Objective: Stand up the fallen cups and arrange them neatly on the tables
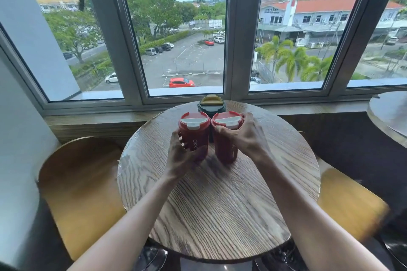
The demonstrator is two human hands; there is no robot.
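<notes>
Two red cups with white lids stand upright side by side on the round wooden table point(220, 200). My left hand point(181, 156) wraps the lower body of the left red cup point(195, 132). My right hand point(244, 136) grips the right red cup point(225, 138) near its top, thumb on its front. Behind them, close to the window, a dark green cup point(211, 103) with a yellow lid stands upright, partly hidden by the red cups.
Wooden chairs flank the table, one at the left point(77, 178) and one at the right point(350, 200). A second round table point(389, 114) shows at the right edge. A window ledge point(99, 121) and large windows run behind the table.
</notes>
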